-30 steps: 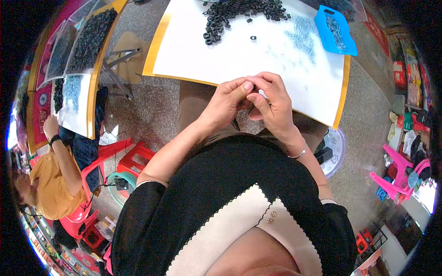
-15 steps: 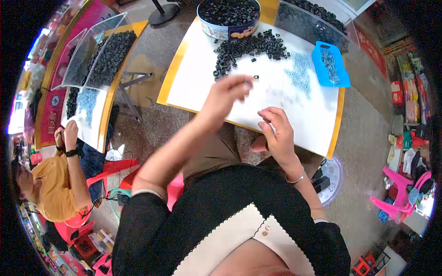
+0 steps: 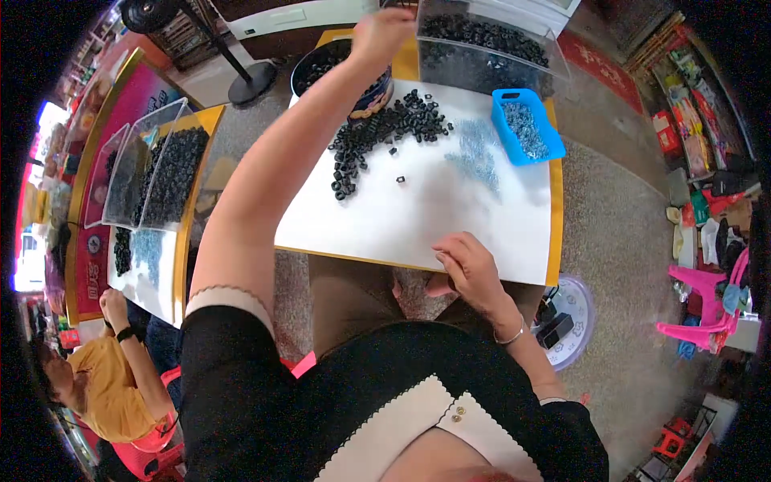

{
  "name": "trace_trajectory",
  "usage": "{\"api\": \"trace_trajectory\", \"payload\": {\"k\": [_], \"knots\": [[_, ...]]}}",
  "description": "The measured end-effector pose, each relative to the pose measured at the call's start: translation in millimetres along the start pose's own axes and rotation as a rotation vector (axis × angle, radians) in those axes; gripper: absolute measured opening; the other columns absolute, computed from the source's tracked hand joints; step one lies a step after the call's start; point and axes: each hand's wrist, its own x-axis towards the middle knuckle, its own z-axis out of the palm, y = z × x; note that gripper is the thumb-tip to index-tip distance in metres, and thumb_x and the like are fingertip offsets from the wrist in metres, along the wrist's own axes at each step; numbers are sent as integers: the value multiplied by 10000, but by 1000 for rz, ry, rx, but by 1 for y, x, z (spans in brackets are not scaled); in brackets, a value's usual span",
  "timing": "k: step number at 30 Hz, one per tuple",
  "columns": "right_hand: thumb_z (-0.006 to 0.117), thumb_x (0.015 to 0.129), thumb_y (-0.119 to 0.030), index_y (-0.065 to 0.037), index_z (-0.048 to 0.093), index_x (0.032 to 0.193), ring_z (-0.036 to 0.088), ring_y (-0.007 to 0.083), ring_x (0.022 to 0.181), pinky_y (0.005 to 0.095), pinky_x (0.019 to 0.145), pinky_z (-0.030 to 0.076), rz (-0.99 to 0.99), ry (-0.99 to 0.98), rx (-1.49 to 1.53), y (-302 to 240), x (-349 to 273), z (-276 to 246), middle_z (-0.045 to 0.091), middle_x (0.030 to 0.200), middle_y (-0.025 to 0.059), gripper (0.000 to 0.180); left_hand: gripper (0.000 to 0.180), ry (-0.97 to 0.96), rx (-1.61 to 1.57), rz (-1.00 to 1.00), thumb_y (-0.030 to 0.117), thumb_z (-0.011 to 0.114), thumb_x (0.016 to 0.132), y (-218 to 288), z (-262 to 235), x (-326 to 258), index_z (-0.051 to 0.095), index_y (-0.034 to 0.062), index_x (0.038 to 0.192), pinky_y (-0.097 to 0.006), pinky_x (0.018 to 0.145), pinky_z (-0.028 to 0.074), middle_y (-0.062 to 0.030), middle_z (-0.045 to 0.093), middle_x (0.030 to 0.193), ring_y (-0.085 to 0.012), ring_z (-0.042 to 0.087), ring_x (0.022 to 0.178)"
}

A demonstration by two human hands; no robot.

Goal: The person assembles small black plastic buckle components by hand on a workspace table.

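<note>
My left arm stretches across the white tabletop (image 3: 377, 229). My left hand (image 3: 384, 36) is above the table's far edge, by the left corner of a clear bin (image 3: 482, 68) of black parts. Its fingers are bent together; whatever they hold is too small to make out. My right hand (image 3: 467, 265) hovers at the near edge, thumb and fingers closed, their contents hidden. Small black ring-like parts (image 3: 373, 132) lie heaped beyond the middle, with one single black part (image 3: 401, 179) nearer me. Small clear bluish pieces (image 3: 475, 161) are spread to their right.
A blue tray (image 3: 554, 149) of clear pieces stands at the right edge. My arm partly covers a round tin (image 3: 377, 98) of black parts at the back. Leftward, a person in a yellow shirt (image 3: 120, 386) sits at another table with clear bins (image 3: 152, 169). A fan stand (image 3: 251, 83) is behind.
My left hand has swung forward from mid-table to the far edge by the clear bin. My right hand stays near the front edge, its fingers more curled. The whole view has shifted.
</note>
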Motion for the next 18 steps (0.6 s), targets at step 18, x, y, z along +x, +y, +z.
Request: {"api": "trace_trajectory", "payload": {"k": [18], "knots": [[605,821,-31,-5,617,924,594,274,794,350,681,495,32,-84,16,12,12,3,575,902,124,107,206,-190,295,-448,212,645,831,23,-131,-218,681,30,918,-309,682,491,-128,665,811,-203,637,727]]}}
